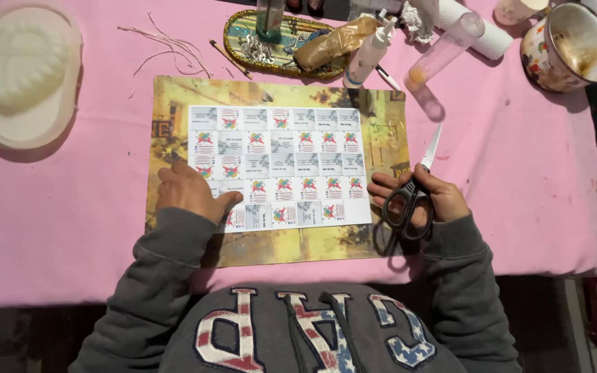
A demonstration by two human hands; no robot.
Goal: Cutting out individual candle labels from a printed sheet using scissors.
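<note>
Sticker sheet [281, 166] lying flat on yellow mat [381, 117] atop pink counter [519, 179]; likely light, floppy, easily creased; best pinned flat near an edge. Left hand [189, 193] pressing lower-left corner, fingers spread; right hand [423, 200] closed around black scissors [412, 193], just beside right edge.

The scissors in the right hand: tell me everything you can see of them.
The scissors have black plastic-looking loop handles and pale metal blades. The right hand grips the handles, fingers through the loops, at the right edge of the yellow mat. The blades look closed or nearly so, pointing up and slightly right over the pink tablecloth, tip toward a clear plastic tube. They are cutting nothing; the printed sheet lies to their left.
</note>
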